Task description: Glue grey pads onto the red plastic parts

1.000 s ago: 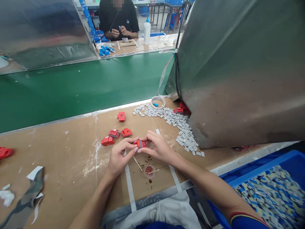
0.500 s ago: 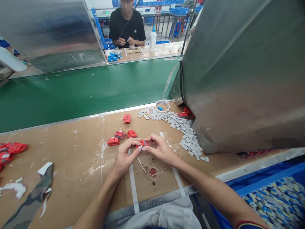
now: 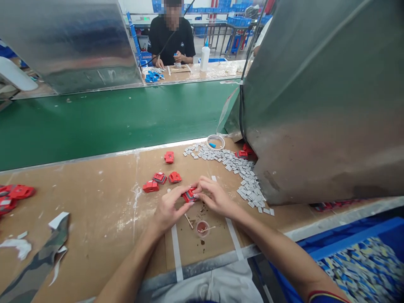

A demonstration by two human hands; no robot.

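Between the fingertips of both hands is a small red and grey plastic toy car part (image 3: 189,195), held just above the table. My left hand (image 3: 168,207) grips its left side, thumb below and fingers on top. My right hand (image 3: 213,194) pinches its right end, with the fingers bent over it. Below the hands stands a small clear cup (image 3: 202,228) of reddish-brown liquid with a cotton swab across it. Another swab (image 3: 189,221) lies by the left hand. Several similar red parts (image 3: 159,178) sit just beyond the hands.
Many flat grey pieces (image 3: 249,181) spread at the right, near a tape roll (image 3: 215,142) and a large metal panel (image 3: 325,118). More red parts (image 3: 19,192) and a camouflage strip (image 3: 44,256) lie left. Across the green belt (image 3: 94,122) sits a co-worker (image 3: 172,40).
The red part has turned and tilted between my fingers, and my hands have shifted slightly. Across the belt, the co-worker's hands have moved apart, one lowered to the table.
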